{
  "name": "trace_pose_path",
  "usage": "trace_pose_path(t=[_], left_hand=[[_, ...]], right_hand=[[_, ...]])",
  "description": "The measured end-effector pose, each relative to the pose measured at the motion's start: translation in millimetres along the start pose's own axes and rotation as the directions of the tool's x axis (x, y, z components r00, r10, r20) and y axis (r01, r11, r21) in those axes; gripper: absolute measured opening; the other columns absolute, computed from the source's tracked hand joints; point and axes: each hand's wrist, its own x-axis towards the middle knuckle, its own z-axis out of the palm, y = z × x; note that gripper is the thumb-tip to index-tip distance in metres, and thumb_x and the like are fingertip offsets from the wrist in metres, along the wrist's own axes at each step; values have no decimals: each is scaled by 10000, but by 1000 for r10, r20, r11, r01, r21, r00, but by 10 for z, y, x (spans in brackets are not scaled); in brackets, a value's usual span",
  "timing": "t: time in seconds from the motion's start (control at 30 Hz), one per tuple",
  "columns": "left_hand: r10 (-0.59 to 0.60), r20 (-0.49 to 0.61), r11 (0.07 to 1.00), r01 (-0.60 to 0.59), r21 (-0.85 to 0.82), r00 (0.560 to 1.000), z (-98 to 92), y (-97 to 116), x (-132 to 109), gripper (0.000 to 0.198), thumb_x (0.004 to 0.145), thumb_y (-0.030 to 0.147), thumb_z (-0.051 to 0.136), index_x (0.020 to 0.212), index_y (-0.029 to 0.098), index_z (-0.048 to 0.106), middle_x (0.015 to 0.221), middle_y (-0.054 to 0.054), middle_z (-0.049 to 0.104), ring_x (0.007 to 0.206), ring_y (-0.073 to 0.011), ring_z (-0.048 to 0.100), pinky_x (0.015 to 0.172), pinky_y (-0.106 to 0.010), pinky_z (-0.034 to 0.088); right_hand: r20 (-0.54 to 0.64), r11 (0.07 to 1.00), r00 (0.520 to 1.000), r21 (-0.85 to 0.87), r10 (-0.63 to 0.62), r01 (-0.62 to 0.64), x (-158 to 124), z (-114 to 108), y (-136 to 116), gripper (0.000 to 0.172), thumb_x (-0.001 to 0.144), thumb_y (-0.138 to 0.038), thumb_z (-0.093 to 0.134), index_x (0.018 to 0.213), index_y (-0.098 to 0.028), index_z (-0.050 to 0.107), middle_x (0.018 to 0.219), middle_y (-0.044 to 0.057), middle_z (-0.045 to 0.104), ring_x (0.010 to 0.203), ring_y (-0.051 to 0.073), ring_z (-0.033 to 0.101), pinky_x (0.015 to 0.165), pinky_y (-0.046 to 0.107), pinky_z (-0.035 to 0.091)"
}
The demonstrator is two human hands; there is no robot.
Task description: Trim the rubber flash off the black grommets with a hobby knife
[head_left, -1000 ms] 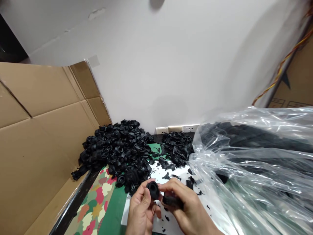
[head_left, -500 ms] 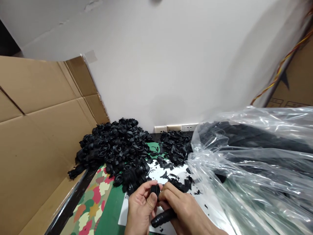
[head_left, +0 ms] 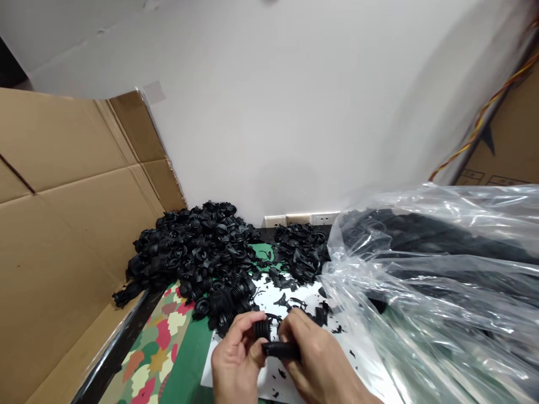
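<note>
My left hand (head_left: pixel 236 359) pinches a small ribbed black rubber bellows (head_left: pixel 261 330) between thumb and fingers. My right hand (head_left: pixel 315 362) is closed round a dark cylindrical tool handle (head_left: pixel 281 350) that lies across, its end against the rubber part. Both hands meet low in the middle, above a white sheet (head_left: pixel 273 303) strewn with black rubber scraps. Just behind them lies a big pile of the same ribbed black rubber parts (head_left: pixel 197 252).
A smaller heap of black trimmings (head_left: pixel 303 249) sits by wall sockets (head_left: pixel 300 218). A large clear plastic bag (head_left: pixel 438 280) holding black parts fills the right. A flattened cardboard box (head_left: pixel 71 224) stands at the left. Camouflage-patterned cloth (head_left: pixel 155 353) covers the table's near left.
The tool handle in my right hand has swung up from below the hands to lie level against the rubber part. The view has tilted slightly; both hands keep their hold.
</note>
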Motion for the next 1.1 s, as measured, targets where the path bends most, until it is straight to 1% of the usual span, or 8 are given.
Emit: trace_pose_path(t=[0.07, 0.17, 0.23, 0.37, 0.53, 0.7, 0.93, 1.1], left_hand=[[8, 1, 998, -8, -67, 1000, -21, 123, -8, 370, 531, 342, 844, 841, 154, 770, 708, -66, 688, 553, -146, 555, 507, -207, 434], [-155, 119, 964, 177, -198, 981, -74, 200, 38, 394, 582, 363, 816, 897, 134, 759, 591, -73, 670, 466, -125, 529, 474, -219, 430], [-241, 150, 921, 274, -276, 959, -102, 168, 77, 393, 592, 358, 813, 909, 132, 757, 660, -101, 698, 463, -116, 536, 438, -206, 418], [-311, 156, 859, 347, -376, 938, -126, 55, 108, 396, 586, 344, 821, 929, 158, 751, 832, -147, 732, 488, -118, 566, 384, -184, 390], [-365, 204, 813, 418, -406, 908, -163, -1, 111, 344, 621, 294, 809, 932, 161, 745, 827, -143, 732, 503, -122, 584, 387, -185, 409], [-397, 214, 793, 451, -409, 892, -210, -56, 115, 275, 677, 244, 776, 935, 158, 738, 863, -137, 723, 528, -126, 604, 401, -192, 429], [-422, 184, 783, 459, -419, 888, -226, -63, 76, 273, 697, 196, 761, 962, 145, 723, 911, -143, 717, 559, -133, 618, 401, -192, 435], [-435, 157, 778, 458, -429, 887, -229, -112, 73, 300, 652, 203, 791, 941, 151, 728, 907, -142, 724, 541, -134, 619, 381, -186, 416]], right_hand=[[-47, 989, 988, 21, 145, -145, 16, -21, 68, 131, 685, -95, 440, 712, -223, 440, 683, 39, 590, 587, 207, 564, 534, 296, 416], [-109, 948, 951, 170, 288, -267, 52, -84, 123, 100, 764, -205, 417, 677, -229, 457, 617, 22, 584, 577, 210, 559, 537, 300, 422], [-144, 930, 939, 247, 312, -271, 68, -121, 115, 153, 787, -275, 413, 650, -232, 465, 593, 9, 576, 569, 205, 548, 531, 293, 419], [-152, 930, 947, 286, 284, -233, 65, -137, 68, 224, 799, -348, 420, 608, -234, 451, 564, -5, 569, 546, 192, 529, 507, 274, 398], [-114, 947, 960, 228, 255, -225, 50, -116, 80, 289, 833, -385, 405, 587, -235, 423, 548, 0, 558, 532, 186, 524, 485, 268, 375], [-177, 972, 965, 167, 195, -166, 49, -124, 133, 97, 794, -253, 443, 763, -224, 529, 673, 6, 603, 610, 193, 564, 556, 282, 439], [-197, 982, 971, 159, 132, -101, 51, -120, 141, 214, 806, -252, 460, 598, -224, 500, 639, 29, 589, 592, 196, 556, 548, 292, 443], [-222, 973, 959, 187, 178, -138, 47, -128, 153, 102, 771, -224, 466, 784, -219, 567, 736, 30, 636, 647, 207, 590, 583, 301, 460]])
